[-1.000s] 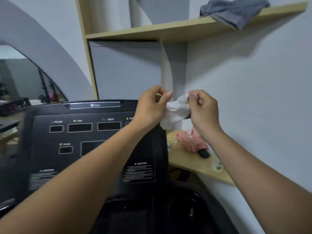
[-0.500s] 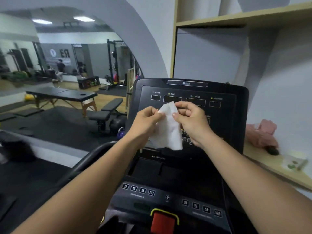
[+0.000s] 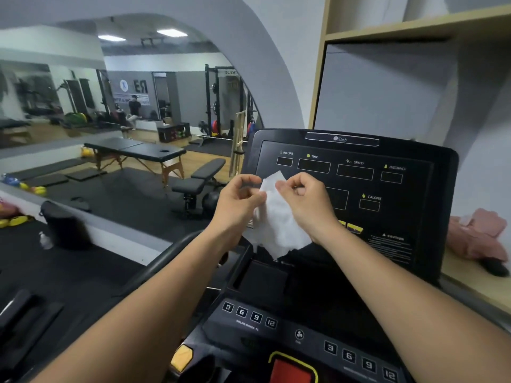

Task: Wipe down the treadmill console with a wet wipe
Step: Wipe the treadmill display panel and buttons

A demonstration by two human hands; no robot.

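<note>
Okay, both hands are up in front of the console (image 3: 387, 217) and I'm pinching the wipe (image 3: 276, 228) by its top edge. The left hand (image 3: 237, 199) is gripping the upper left corner between thumb and fingers. The right hand (image 3: 304, 200) is pinching the upper right, fingers curled.

The wipe is hanging down from the two pinches, partly unfolded and crumpled at the bottom, with its free end pointing down. Its long axis is running roughly top to bottom, leaning a bit right at the lower end. It's hanging in the air before the console's left part; it looks apart from the panel, but I can't tell for sure.

The console is lying straight beyond the wipe, facing me. Its long axis is running left to right, and most of it is stretching off to the right of the grip. So the right hand is sitting nearer the display's middle and the left hand nearer its left edge.

My guess is that wiping isn't started yet and I'm opening the wipe out. Next it needs pressing forward flat onto the panel, then sweeping rightward.
</note>
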